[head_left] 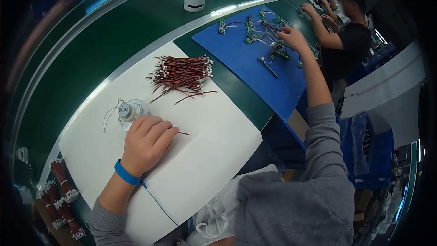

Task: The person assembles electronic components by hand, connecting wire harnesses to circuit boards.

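Left hand (146, 146) curled nearly closed, apparently pinching a wire (184, 133) (red end pointing right); motor (125, 110) just beyond its knuckles. Right hand (293, 39), nearer the circuit boards (251, 39), fingertips bunched among them on blue mat (239, 57); whether gripping, cannot tell.

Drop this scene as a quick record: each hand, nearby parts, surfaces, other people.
Left hand: pinching a short red wire, mostly hidden
Right hand: at the green circuit boards; grip unclear
Beside left hand: round motor-like part with thin leads
Wire pile: red and black, white connectors
Surfaces: white sheet, left; blue mat, right
Left wrist: blue band, cord attached
Others: co-worker in black, upper right
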`<state>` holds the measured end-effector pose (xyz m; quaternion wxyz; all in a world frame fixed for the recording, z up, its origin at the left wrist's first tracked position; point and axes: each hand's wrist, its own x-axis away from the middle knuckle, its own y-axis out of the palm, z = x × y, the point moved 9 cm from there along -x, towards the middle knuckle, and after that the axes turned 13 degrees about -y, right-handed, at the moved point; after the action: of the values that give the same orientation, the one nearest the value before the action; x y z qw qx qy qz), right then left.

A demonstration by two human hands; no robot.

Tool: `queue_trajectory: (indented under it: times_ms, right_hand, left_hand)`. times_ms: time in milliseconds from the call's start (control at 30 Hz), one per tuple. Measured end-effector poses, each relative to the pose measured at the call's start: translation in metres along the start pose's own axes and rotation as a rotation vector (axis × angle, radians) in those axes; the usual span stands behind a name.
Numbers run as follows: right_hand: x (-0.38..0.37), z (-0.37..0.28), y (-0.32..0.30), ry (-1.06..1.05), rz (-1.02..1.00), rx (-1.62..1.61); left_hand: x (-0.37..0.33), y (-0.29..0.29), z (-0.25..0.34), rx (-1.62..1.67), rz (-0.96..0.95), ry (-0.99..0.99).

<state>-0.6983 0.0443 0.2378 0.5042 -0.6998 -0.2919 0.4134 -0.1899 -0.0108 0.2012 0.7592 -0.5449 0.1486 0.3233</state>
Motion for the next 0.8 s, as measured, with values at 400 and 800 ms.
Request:
queue_trajectory:
  times_ms: [400,800]
  right_hand:
    - [-0.048,-0.037,-0.022,-0.088,0.039,-0.127]
    - [0.062,-0.206,-0.046,-0.147,-0.154,-0.761]
  left_hand:
    - [0.002,0.001,-0.014,0.003,-0.015,0.004]
    - [0.021,-0.019,-0.005,0.112,-0.004,0.044]
